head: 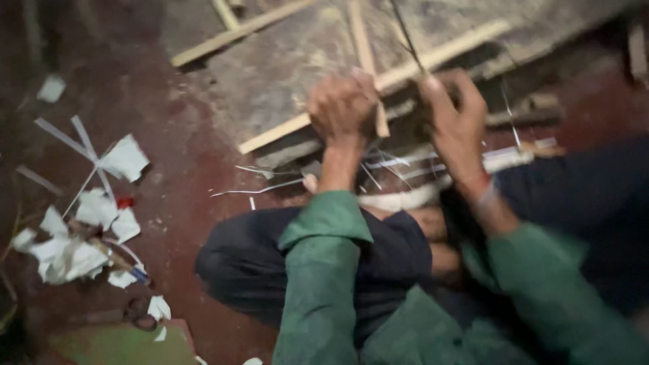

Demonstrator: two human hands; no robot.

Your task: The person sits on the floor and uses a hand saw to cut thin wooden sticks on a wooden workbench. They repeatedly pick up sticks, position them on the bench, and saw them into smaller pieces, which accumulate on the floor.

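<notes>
While the frame is blurred by motion, two hands show above the person's folded knees. The left hand (341, 108) is curled into a fist around a pale wooden stick (365, 64). That stick's long axis runs nearly upright in the frame, from about 12 o'clock down to 6 o'clock, the lower end just right of the fist. The right hand (456, 122) sits close beside it at 3 o'clock, fingers bent and pressed round a thin dark rod (407, 37); the rod leans from the hand up toward 11 o'clock. Whether the two held pieces touch I cannot tell.

Count of wooden strips on the grey board (284, 74): four besides the held one, as far as the blur allows. Two long ones run from 8 o'clock to 2 o'clock, one (236, 32) at the board's upper edge, one (405, 71) passing behind the hands. A short one lies at the top near 11 o'clock, and another at the far right edge.

Thin pale slivers (260, 189), several, lie on the dark red floor (182, 135) just below the board.

At 9 o'clock from the hands, well apart: a scatter of torn white paper scraps (101, 209), roughly a dozen. One pair of dark scissors (138, 312) lies at 7 o'clock, touching a flat green sheet (122, 345).

Both sleeves are green; trousers dark.
</notes>
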